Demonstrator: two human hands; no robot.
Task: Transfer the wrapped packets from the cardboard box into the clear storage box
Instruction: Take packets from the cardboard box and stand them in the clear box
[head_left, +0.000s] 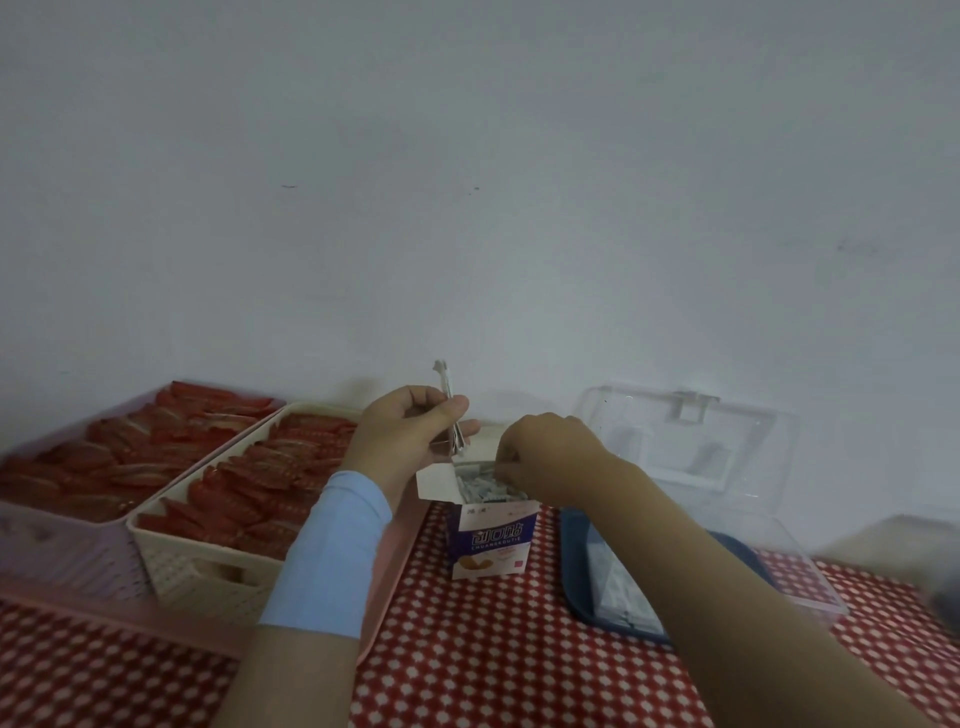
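A small purple-and-white cardboard box (491, 540) stands upright in the middle of the table, its top flaps open and white wrapped packets (480, 488) packed inside. My left hand (410, 431) is behind the box, shut on a thin stack of packets (451, 410) that sticks up past my thumb. My right hand (550, 454) reaches into the box's open top with fingertips pinched among the packets. To the right lies the clear storage box (779, 566) with a dark blue base, lid (691, 436) open against the wall, and several white packets (618, 582) in it.
A cream woven basket (208, 571) and a lilac bin (62, 551), both full of red packets, sit on a pink tray (384, 587) at the left. The table has a red-and-white patterned cloth (493, 665). A grey wall is close behind.
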